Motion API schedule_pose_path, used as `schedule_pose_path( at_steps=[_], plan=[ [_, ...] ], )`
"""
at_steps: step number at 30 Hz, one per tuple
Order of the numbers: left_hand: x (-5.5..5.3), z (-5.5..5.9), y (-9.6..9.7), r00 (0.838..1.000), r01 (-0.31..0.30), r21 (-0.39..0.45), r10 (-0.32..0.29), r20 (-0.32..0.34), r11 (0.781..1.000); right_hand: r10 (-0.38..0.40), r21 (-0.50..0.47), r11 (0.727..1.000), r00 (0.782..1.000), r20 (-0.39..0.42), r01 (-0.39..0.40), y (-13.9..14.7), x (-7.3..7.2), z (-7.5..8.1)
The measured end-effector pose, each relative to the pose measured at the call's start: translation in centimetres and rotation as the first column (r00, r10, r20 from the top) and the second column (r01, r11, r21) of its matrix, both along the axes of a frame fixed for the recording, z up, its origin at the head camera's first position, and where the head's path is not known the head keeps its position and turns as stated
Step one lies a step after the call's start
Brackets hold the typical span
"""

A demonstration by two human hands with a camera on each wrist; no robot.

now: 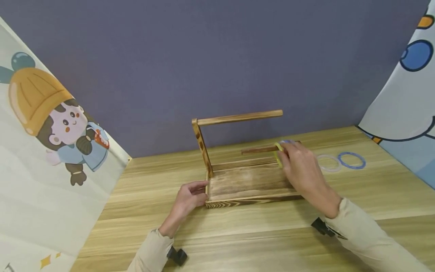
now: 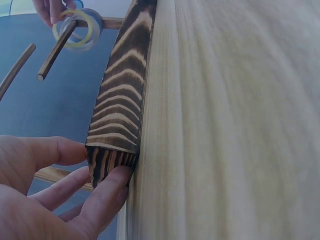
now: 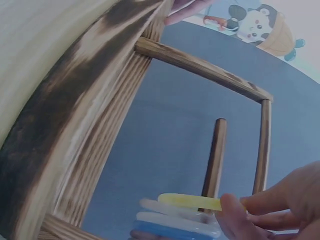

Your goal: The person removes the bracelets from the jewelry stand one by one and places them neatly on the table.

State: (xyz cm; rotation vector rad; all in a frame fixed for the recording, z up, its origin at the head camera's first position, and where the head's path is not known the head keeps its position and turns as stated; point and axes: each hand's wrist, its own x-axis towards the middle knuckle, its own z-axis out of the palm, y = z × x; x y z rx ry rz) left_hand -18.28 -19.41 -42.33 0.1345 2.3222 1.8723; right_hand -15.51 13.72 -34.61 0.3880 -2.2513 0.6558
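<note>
A wooden stand has a shallow tray base, one upright post at its left and a long upper bar. A shorter, lower rod points left with its near end free. My right hand pinches a yellow ring, which encircles this rod. Beside the yellow ring, clear and blue rings hang on the same rod, partly overlapping. My left hand holds the base's left end, fingertips against its edge and end face.
On the table, right of the stand, lie a clear whitish ring and a blue ring, edges close together. A grey-blue panel rises behind, with printed cartoon sheets at both sides.
</note>
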Motion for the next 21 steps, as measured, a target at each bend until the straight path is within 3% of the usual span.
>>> schedule_pose_path(
  at_steps=[12,21],
  plan=[
    [0.0,0.0,-0.1,1.000,0.006,-0.012,-0.007,-0.030,1.000,0.020,-0.064,0.998,0.998,0.058,-0.016,-0.7,0.1,1.2],
    [0.1,0.0,0.0,1.000,0.005,-0.007,-0.005,-0.024,1.000,0.051,-0.093,0.995,0.996,0.076,-0.044,-1.5,-0.4,1.1]
  ],
)
